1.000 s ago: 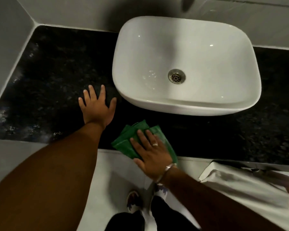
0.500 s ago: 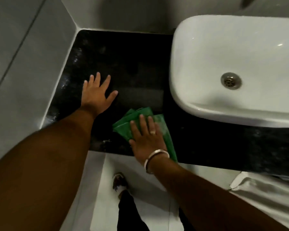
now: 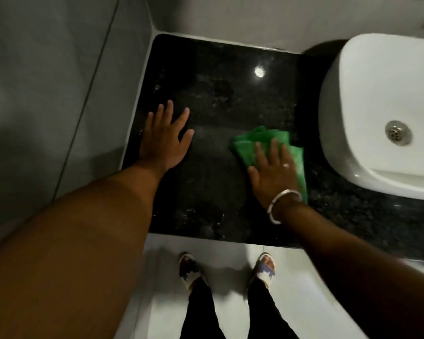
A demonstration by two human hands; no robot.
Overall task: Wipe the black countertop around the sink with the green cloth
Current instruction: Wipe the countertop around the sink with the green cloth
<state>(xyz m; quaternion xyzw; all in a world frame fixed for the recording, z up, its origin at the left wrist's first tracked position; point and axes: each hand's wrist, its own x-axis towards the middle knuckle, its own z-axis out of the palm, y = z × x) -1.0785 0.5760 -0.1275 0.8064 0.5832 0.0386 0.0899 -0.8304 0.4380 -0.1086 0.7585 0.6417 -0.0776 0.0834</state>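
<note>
R hand (image 3: 274,174) lies flat, fingers spread, pressing the green cloth (image 3: 252,144) onto the black countertop (image 3: 218,94); it pins the cloth w/ the palm, no closed grip. The cloth sits just left of the white sink (image 3: 367,99), mid-depth on the counter. L hand (image 3: 165,140) is also open and flat, braced on bare counter near the left wall, holding nothing.

Risks, as I judge: the cloth is only pinned, so a fast stroke could bunch it or let it slide out from under the palm. A rightward swipe could knock knuckles or the bangle (image 3: 280,204) on the sink edge. The braced L hand covers a patch that may get skipped.

Vs 0.5 s ago: both hands are now farther from the near edge, wider apart, and more of the counter's left end shows.
</note>
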